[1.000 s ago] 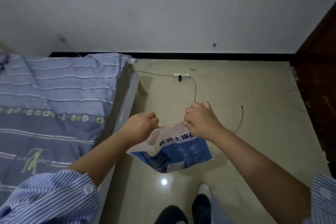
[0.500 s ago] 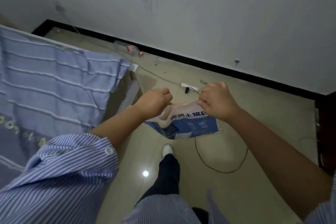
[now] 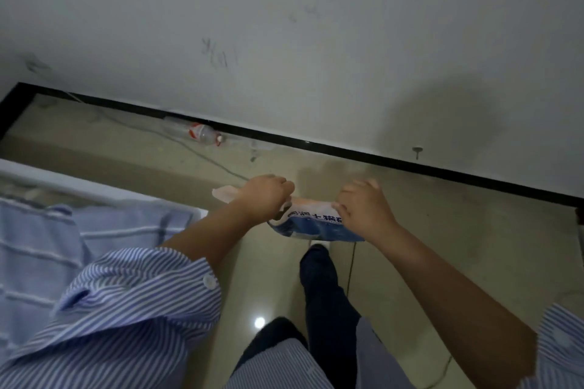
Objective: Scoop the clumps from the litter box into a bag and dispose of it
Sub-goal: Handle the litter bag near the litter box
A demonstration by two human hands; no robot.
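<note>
A scuffed white wall (image 3: 316, 41) meets a glossy beige tiled floor (image 3: 442, 230) along a black skirting strip, where a clear plastic bottle (image 3: 202, 133) lies on its side. A bed with blue striped bedding (image 3: 79, 246) sits to the left. The person stands with striped sleeves rolled up, holding a blue and white bag (image 3: 313, 224) in the air in front of them above the floor. The left hand (image 3: 264, 199) is clenched on the bag's top left edge; the right hand (image 3: 363, 208) pinches its top right. A thin cable (image 3: 350, 268) trails below.
</note>
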